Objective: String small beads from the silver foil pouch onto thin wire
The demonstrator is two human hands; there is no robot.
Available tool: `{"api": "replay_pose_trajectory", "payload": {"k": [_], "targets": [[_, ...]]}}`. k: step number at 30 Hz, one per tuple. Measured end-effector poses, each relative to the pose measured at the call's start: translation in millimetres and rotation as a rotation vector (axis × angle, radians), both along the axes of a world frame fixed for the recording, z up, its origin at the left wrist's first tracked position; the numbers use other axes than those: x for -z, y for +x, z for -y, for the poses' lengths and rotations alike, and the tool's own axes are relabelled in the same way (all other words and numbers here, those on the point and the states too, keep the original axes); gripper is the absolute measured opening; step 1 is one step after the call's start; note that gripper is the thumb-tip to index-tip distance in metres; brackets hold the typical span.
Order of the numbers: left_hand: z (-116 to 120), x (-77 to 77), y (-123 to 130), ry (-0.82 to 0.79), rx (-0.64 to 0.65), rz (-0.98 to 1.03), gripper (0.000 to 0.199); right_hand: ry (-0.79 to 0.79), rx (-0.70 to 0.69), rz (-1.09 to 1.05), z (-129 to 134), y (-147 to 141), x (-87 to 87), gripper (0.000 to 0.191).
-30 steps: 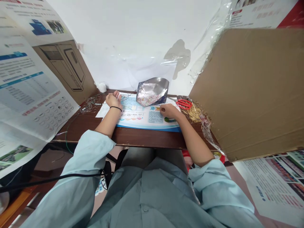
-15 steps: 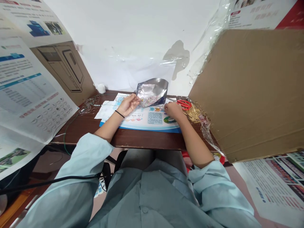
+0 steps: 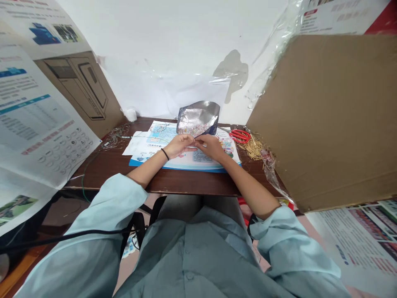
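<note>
My left hand [image 3: 180,146] and my right hand [image 3: 209,147] meet fingertip to fingertip above a printed sheet [image 3: 149,163]. The fingers of both are pinched together; whatever they hold is too small to make out. A thin green thread [image 3: 139,138] runs from the left toward my left hand. Just behind the hands stands an open silver pouch [image 3: 198,116] with small mixed beads inside. More coloured beads [image 3: 228,145] lie on the sheet, right of my right hand.
Red-handled scissors [image 3: 240,135] and a heap of thin golden sticks [image 3: 253,149] lie at the right, near crumpled clear plastic [image 3: 269,165]. Tangled thread [image 3: 114,138] lies at the left. Cardboard panels [image 3: 335,120] flank the brown table [image 3: 192,182].
My right hand has moved left from the beads to meet my left hand. My left hand has shifted right and nearer, away from the pouch's edge.
</note>
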State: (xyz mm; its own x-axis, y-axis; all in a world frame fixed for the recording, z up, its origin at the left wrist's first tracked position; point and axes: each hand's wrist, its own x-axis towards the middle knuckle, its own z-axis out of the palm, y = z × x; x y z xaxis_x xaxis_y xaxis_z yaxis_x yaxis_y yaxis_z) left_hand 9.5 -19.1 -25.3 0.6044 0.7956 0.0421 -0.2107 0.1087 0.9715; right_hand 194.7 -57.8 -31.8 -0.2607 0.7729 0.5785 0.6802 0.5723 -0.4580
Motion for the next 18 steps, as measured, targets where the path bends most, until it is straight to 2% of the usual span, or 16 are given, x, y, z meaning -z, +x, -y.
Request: {"api": "replay_pose_trajectory", "payload": {"k": [3,6,9,12,15,18], "targets": [[0.4,-0.6,1.4,-0.013,-0.026,0.0,0.04,0.142,0.042,-0.035,-1.9,-0.2,2.4,0.011],[2.1,-3.4,1.7,-0.028,-0.031,0.007,0.04,0.19,0.035,-0.067,-2.9,-1.0,3.8,0.011],[4.0,-5.7,2.0,-0.029,-0.025,-0.013,0.044,0.166,0.012,-0.108,-3.1,-0.6,2.5,0.01],[4.0,-5.7,2.7,0.016,-0.055,-0.09,0.041,0.07,0.022,-0.143,-1.6,0.3,-1.6,0.016],[2.0,-5.9,1.2,0.206,-0.22,-0.262,0.031,-0.054,0.082,-0.149,1.1,0.3,-5.7,0.019],[-0.9,-9.1,-4.7,0.61,-0.497,-0.517,0.022,-0.121,0.168,-0.124,2.7,0.0,-7.7,0.02]]}}
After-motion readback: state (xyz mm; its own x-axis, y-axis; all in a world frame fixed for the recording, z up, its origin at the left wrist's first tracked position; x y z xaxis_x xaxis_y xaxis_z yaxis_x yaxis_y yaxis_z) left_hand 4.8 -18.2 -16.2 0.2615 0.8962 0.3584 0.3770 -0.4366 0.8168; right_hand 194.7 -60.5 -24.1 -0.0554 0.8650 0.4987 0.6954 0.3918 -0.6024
